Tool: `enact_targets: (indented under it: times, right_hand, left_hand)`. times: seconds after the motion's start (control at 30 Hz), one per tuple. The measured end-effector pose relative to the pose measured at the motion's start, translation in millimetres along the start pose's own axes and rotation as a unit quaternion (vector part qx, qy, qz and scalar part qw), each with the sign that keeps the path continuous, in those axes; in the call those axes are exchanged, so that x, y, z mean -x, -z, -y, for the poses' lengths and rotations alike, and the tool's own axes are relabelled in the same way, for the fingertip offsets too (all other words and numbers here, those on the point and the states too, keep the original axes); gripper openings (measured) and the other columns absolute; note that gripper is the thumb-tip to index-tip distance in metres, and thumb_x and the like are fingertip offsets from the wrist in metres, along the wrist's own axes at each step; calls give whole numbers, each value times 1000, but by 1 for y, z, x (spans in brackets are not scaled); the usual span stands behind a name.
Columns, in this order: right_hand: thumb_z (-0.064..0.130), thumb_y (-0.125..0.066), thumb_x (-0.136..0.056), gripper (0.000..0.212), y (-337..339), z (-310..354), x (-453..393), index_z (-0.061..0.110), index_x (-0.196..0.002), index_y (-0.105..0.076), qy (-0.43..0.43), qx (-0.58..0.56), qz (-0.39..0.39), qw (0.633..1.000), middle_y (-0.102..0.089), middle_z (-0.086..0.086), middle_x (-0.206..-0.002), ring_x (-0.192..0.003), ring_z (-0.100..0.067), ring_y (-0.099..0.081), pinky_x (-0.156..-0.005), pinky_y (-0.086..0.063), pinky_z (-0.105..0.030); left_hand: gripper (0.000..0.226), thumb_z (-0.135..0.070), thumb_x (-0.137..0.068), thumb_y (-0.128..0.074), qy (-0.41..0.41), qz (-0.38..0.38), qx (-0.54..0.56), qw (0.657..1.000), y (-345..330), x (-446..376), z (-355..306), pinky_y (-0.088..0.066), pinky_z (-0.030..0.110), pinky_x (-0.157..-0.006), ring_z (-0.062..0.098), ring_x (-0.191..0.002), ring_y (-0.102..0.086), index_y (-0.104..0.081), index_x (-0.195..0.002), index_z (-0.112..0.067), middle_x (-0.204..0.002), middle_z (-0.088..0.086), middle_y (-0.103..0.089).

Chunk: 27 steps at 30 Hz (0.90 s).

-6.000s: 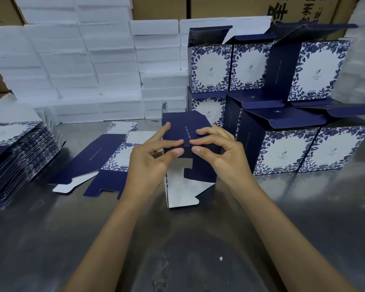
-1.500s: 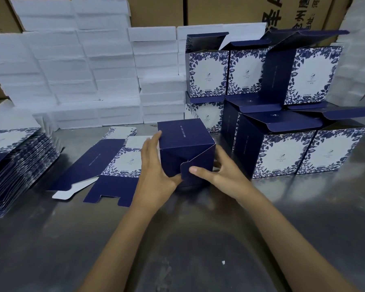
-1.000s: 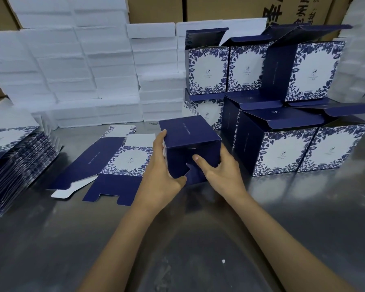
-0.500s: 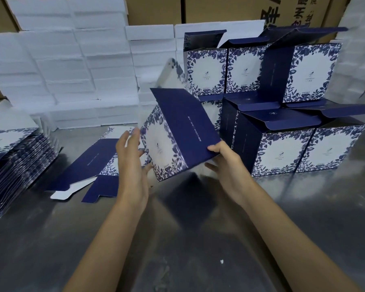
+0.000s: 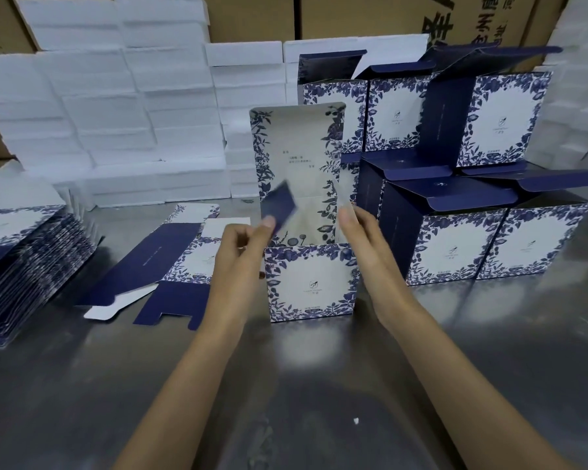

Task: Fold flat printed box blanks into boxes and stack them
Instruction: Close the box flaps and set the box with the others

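Observation:
A folded blue-and-white floral box [image 5: 311, 283] stands upright on the metal table, its printed front facing me. Its tall lid flap [image 5: 299, 157] sticks straight up. My left hand [image 5: 245, 245] is at the box's left top edge and pinches the navy side flap [image 5: 279, 205], which is blurred. My right hand [image 5: 364, 239] is at the right top edge with fairly straight fingers against the other side flap, which is only a faint blur. A flat box blank [image 5: 170, 262] lies on the table left of my left hand.
A thick stack of flat blanks [image 5: 24, 259] sits at the left edge. Finished boxes [image 5: 455, 245] with raised lids are stacked in two tiers at the right. White foam blocks [image 5: 116, 113] and brown cartons [image 5: 353, 15] fill the back. The steel table [image 5: 286, 385] extends toward me.
The box was turned over from its navy bottom and set upright on the table. Both hands moved from its sides up to the top side flaps.

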State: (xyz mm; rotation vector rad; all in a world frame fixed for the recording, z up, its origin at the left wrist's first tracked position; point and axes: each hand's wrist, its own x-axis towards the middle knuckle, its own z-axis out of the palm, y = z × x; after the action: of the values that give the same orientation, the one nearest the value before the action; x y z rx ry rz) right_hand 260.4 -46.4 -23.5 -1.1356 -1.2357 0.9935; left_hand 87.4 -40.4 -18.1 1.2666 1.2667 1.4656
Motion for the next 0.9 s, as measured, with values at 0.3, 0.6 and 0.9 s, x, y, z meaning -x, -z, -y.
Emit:
enact_targets:
  times: [0.3,0.6,0.9]
  right_hand:
    - [53,-65,-82,63,-5,-5,2,68,-137,-40,44,12,-1,999,-43,60,-120,-112,35,-39,-95,-34,-11]
    - [47,-64,-81,60,-4,-4,1,66,-134,-44,32,-10,0,999,-49,34,-141,-125,16,-47,-95,-39,-17]
    - [42,-60,-83,49,3,-3,-1,61,-128,-53,30,-11,12,999,-60,38,-122,-106,20,-56,-84,-44,-15]
  left_hand:
    - [42,-26,-102,-51,-30,70,-194,978,7,2,-27,-22,28,-50,15,-53,-26,-31,-67,-17,-63,7,-29]
    - [32,-26,-99,-52,11,115,-281,953,0,-43,-40,-27,30,-59,11,-47,-32,-43,-70,-17,-53,-6,-36]
    - [41,-30,-98,-52,47,78,-255,963,-4,-59,-43,-25,23,-46,12,-35,-24,-34,-64,-18,-51,-1,-27]
